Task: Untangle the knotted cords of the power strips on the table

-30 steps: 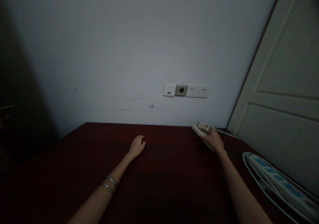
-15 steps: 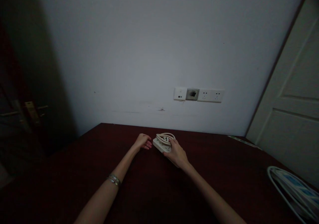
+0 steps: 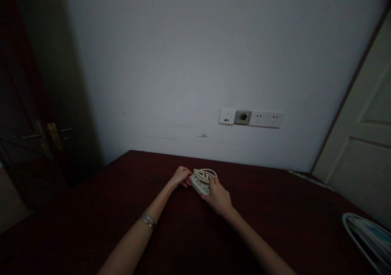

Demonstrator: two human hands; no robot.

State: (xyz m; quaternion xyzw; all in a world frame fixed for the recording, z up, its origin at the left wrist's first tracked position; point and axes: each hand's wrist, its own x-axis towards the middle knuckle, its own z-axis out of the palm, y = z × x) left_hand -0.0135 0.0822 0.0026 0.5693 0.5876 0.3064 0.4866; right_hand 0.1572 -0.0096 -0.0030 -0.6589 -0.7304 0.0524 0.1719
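Head view: the white power strip lies on the dark red worktop, near its far edge and well in from both far corners. A coiled cord is heaped on its socketed upper face. As seen from the room, the right hand covers the strip's near end, fingers closed over the top by the coil and thumb along the side facing the left. The strip extends from this hand leftward and away, toward the worktop's far left corner. The left hand, half curled, is at the opposite end; whether its fingertips pinch or merely brush that end cannot be told. The right hand is nearer the strip's body, the left its exposed tip. The long axis runs obliquely to the far edge, the visible end pointing leftward and away, the covered end toward the worktop's near right corner.
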